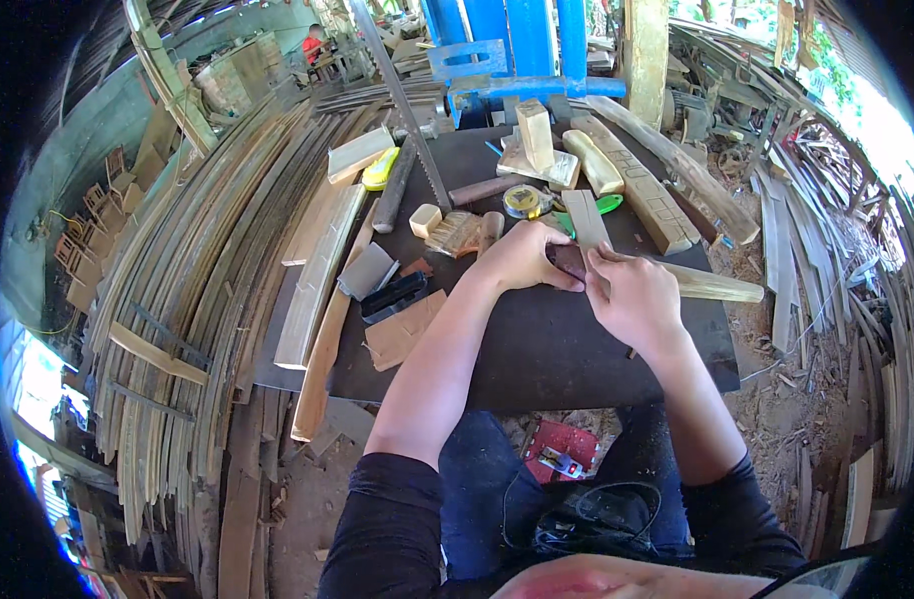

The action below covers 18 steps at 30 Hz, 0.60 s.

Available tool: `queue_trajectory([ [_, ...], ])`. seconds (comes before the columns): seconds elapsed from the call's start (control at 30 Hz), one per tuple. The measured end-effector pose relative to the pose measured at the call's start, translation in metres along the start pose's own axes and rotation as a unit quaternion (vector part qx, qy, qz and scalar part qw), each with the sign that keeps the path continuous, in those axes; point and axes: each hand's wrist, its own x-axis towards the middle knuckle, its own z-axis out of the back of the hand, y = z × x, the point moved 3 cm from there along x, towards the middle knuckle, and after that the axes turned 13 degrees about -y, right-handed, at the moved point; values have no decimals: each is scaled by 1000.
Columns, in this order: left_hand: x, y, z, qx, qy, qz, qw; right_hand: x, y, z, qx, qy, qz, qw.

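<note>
Head view: the left hand point(522, 258) and right hand point(631, 298) both pinch a small dark piece point(569, 262) near the bench's point(537, 349) right edge, just before a pale slat point(585, 220). A tape measure point(523, 201) lies behind.

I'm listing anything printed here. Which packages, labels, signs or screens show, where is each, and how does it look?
Red flat package: on the ground below the table edge, between the knees; rectangular, with a pale picture.
Tape measure: on the dark table beyond the left hand; round, yellow, with a circular face label.
No signs or screens.
</note>
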Motion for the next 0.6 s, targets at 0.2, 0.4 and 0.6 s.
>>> queue_trajectory([
  [0.2,1,6,-1,2,-13,14,1000,10,-1,-19,-4,-26,36,999],
  [0.4,2,8,-2,-4,-3,34,999,27,-8,-35,0,-12,16,1000],
  [0.6,-1,9,-2,-8,-25,22,999,38,-17,-51,5,13,-35,999],
])
